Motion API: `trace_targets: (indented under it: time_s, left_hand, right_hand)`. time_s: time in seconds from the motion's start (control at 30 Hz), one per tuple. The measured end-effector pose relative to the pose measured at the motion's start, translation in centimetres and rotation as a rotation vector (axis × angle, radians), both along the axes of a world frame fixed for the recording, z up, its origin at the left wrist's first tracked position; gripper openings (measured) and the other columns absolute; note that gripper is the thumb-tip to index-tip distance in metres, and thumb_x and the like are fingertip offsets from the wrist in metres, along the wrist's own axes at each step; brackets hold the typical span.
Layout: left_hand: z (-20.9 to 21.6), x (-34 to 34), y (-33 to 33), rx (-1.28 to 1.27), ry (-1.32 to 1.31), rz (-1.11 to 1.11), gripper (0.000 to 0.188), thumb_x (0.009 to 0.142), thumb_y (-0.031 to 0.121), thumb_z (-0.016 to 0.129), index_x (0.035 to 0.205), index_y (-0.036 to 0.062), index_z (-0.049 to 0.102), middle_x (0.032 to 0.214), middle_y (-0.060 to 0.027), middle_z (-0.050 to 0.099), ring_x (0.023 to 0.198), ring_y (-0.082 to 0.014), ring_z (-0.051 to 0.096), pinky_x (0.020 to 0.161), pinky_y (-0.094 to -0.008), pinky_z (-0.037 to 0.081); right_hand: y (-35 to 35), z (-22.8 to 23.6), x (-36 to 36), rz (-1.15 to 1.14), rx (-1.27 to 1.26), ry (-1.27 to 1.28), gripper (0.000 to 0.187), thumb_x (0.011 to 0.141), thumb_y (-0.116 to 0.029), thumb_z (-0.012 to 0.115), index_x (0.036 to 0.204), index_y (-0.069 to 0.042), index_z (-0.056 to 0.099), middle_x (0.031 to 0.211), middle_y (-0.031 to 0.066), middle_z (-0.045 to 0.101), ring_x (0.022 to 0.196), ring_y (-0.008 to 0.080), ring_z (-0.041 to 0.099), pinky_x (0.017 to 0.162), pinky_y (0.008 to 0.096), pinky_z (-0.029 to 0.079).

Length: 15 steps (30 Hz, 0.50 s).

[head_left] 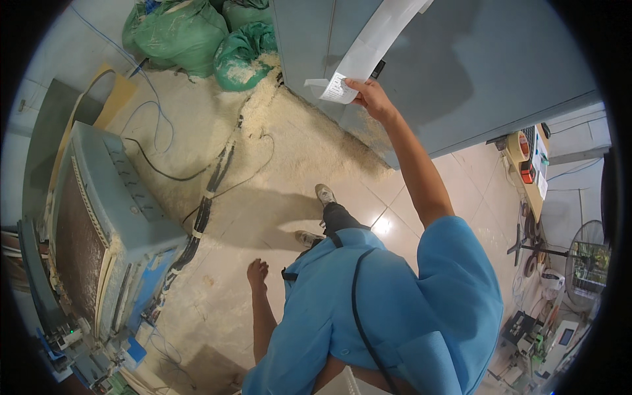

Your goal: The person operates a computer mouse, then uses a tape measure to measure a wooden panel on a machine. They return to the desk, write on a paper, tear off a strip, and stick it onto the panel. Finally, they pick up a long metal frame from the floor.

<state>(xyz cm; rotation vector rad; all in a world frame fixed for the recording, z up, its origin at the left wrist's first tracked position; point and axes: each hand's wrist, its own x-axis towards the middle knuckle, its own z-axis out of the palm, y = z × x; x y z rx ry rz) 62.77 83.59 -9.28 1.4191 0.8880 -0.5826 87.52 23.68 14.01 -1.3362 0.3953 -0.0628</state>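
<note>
My right hand [373, 99] reaches up and forward and pinches the lower end of a long white paper strip [370, 49]. Printing shows on the end of the strip near my fingers, and a corner curls out to the left. The strip runs up along the front of a large grey metal cabinet [454, 79], and its upper end leaves the picture. A small black latch [378, 69] is beside the strip. My left hand [258, 274] hangs low at my side, fingers loosely bent and a little apart, with nothing visible in it.
A grey-green machine [148, 197] stands at left, with a bundle of black cables [209, 197] running along the dusty tiled floor [263, 224]. Green sacks [178, 39] lean at the back, spilling sawdust. To the right are a bench with tape rolls [522, 146] and a fan [588, 263].
</note>
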Motion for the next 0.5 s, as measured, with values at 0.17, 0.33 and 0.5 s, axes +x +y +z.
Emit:
trace_targets:
  time_s: [0.17,0.33,0.5]
  left_hand:
    - [8.8,8.9,-8.3,-0.013,-0.504,-0.266,0.037,0.101,0.023,0.067,0.126,-0.0025,0.061,0.109,-0.0073,0.067,0.098,-0.0151,0.062,0.084,-0.0292,0.050]
    - [20.8,15.0,-17.3,0.155,-1.093,-0.658,0.057,0.097,0.015,0.072,0.147,0.0017,0.049,0.140,-0.0153,0.058,0.131,-0.0261,0.055,0.110,-0.0386,0.043]
    - [25.5,15.6,-20.4,-0.171,-0.982,-0.804,0.048,0.096,0.015,0.073,0.139,0.0001,0.057,0.129,-0.0138,0.066,0.123,-0.0216,0.060,0.105,-0.0371,0.046]
  right_hand:
    - [5.0,0.8,-4.3,0.042,0.001,0.020,0.047,0.098,-0.033,0.074,0.130,0.000,0.066,0.124,0.0132,0.072,0.111,0.0228,0.069,0.102,0.0387,0.053]
    - [11.9,1.4,-9.4,0.249,0.055,0.061,0.040,0.100,-0.031,0.071,0.126,-0.001,0.069,0.118,0.0111,0.074,0.098,0.0204,0.072,0.084,0.0351,0.060]
    - [16.6,1.9,-13.2,0.366,0.275,0.040,0.034,0.101,-0.028,0.070,0.124,-0.004,0.070,0.112,0.0097,0.075,0.090,0.0170,0.072,0.075,0.0335,0.060]
